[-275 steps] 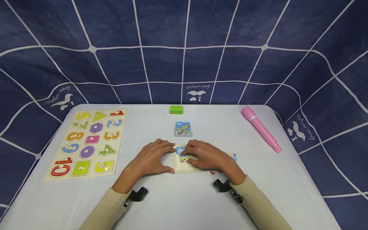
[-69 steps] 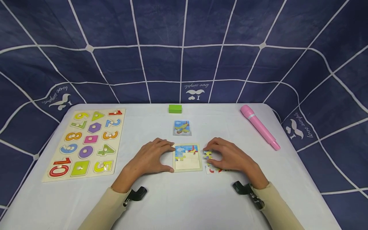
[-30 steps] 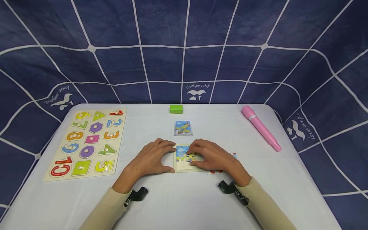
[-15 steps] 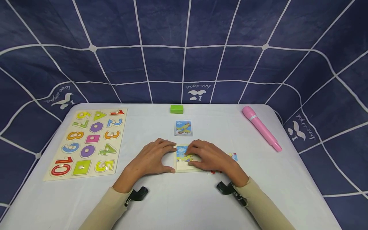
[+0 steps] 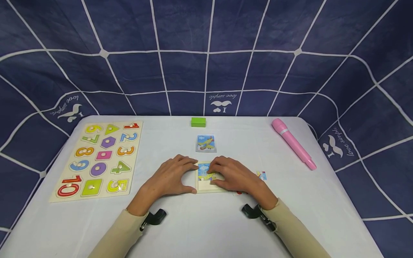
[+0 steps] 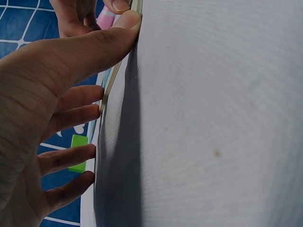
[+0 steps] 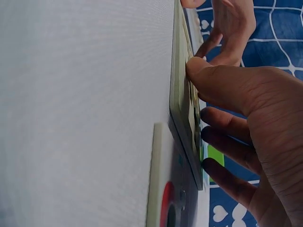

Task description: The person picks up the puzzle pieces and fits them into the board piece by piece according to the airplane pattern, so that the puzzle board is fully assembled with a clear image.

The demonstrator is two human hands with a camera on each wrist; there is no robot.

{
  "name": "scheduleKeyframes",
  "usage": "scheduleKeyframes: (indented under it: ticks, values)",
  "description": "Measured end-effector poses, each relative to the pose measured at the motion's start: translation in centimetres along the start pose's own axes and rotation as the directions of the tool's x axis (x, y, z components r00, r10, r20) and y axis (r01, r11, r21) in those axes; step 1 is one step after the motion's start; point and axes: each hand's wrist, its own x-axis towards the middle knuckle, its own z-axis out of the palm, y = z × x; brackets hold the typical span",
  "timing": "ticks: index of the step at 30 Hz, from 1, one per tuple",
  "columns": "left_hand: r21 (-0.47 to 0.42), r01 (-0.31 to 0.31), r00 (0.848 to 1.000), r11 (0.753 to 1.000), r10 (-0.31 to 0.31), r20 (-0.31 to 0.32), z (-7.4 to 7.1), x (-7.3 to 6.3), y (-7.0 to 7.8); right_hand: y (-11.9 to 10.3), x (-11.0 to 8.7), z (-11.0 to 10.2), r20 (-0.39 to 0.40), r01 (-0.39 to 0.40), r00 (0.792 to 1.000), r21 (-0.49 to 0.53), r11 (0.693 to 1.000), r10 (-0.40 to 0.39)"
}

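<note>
The square pale-wood puzzle tray (image 5: 204,186) lies flat on the white cloth-covered table (image 5: 193,229), between the two hands. The left hand (image 5: 170,177) braces the tray's left edge with extended fingers and thumb, gripping nothing. The right hand (image 5: 233,175) bends thumb and fingers toward each other and pinches a small yellow printed jigsaw piece (image 5: 211,177) in the tray; how firmly cannot be told.

The step in hand appears to be seating this piece. For a good fit, keep the left hand braced, align the knobs and notches with the blue-sky pieces (image 5: 202,168), then press evenly. Forcing a misaligned piece could lift its neighbours.

The right hand obscures the tray's right half and part of a white piece with a red mark (image 5: 238,193). A loose multicoloured piece (image 5: 262,175) lies beyond the right wrist. Behind the tray, the small square yellow-aeroplane picture (image 5: 205,143) is in plain sight, with a green rectangular block (image 5: 198,122) farther back. A cream number-and-shape board (image 5: 121,126) lies well to the left; a pink plastic microphone-shaped stick (image 5: 295,145) lies to the right.
</note>
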Motion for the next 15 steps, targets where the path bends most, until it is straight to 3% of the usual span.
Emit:
scheduleKeyframes:
  ticks: [15]
  values:
    - [0.007, 0.000, 1.000, 1.000, 0.000, 0.003, 0.08, 0.06, 0.00, 0.03, -0.11, 0.01, 0.016, -0.020, 1.000, 0.005, 1.000, 0.020]
